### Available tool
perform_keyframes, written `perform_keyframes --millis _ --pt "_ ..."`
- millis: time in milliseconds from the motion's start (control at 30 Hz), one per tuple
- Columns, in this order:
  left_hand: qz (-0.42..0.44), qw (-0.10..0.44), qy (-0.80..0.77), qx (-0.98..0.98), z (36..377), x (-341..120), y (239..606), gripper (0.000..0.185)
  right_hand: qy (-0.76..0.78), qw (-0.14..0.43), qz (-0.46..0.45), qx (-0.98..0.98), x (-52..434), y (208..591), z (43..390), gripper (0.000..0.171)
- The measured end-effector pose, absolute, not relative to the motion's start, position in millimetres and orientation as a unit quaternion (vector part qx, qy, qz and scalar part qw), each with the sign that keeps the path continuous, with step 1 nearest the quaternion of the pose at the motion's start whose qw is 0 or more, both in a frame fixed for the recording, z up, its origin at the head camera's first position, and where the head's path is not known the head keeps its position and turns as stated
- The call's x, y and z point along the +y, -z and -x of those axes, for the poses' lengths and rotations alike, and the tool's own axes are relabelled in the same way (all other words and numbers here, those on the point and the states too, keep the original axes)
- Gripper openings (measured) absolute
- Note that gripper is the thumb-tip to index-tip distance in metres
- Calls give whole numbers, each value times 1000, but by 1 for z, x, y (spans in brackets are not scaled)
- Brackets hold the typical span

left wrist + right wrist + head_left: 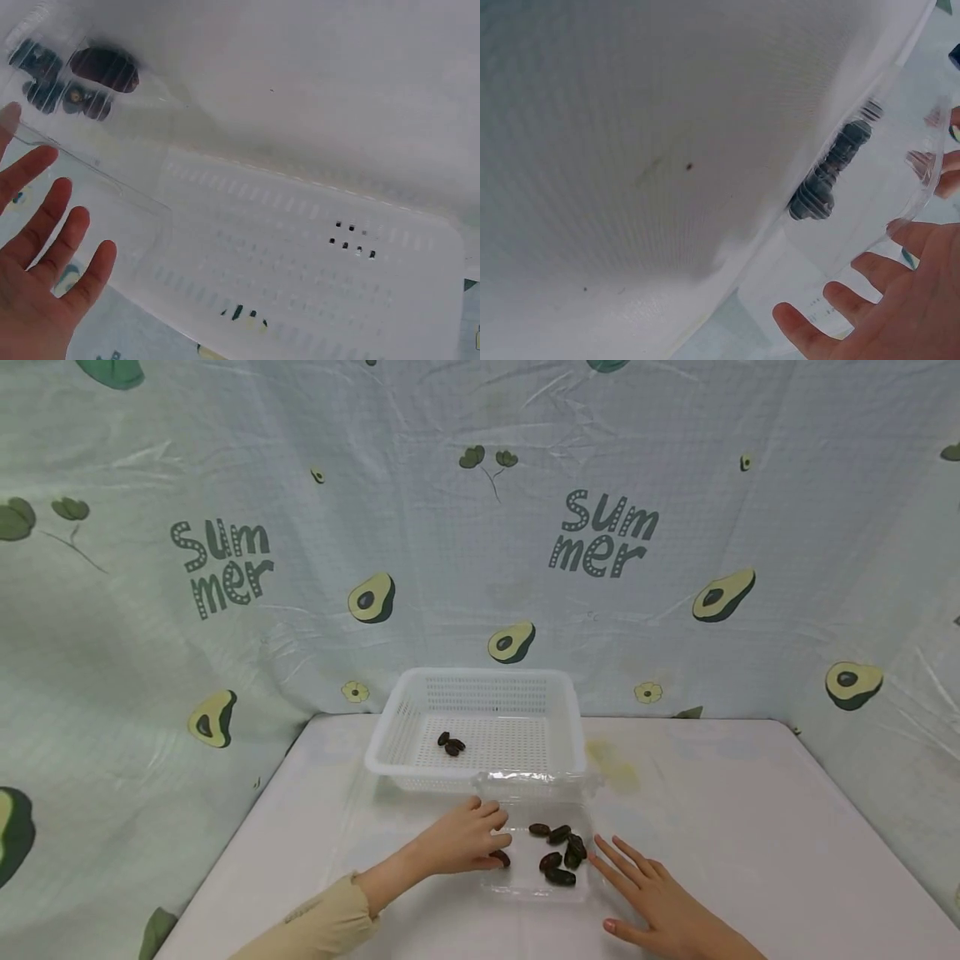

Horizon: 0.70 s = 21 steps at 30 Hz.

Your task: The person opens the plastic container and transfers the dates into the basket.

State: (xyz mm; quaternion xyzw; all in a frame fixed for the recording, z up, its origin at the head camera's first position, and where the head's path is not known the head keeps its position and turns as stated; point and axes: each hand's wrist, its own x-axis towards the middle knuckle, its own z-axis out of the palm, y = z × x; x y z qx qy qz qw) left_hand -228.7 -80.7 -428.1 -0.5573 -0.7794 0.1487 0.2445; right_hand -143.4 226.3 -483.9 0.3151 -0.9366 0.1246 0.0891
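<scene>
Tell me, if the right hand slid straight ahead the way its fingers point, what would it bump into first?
Probably the clear tray: the right hand lies flat beside its right edge, fingers aimed up-left at the dark dates inside. It would likely meet the tray wall first, then the dates.

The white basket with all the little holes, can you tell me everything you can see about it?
The white basket looks like plastic. It is a shallow rectangle with a thick rim, and its walls and floor are full of small holes. It sits upright on the white table, near the back, by the avocado-print cloth. Inside, toward its left side, lie a few small dark dates. Its front edge is right by the clear tray; whether they touch is unclear. Neither hand touches it.
</scene>
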Motion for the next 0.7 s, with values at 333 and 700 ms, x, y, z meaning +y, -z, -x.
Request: perform_keyframes --millis 333,700 --pt "551 184 -202 -788 237 -54 440 16 -145 58 -302 -940 225 482 143 68" --pt "532 172 -275 -782 236 -42 445 5 -146 66 -314 -936 226 480 143 67"
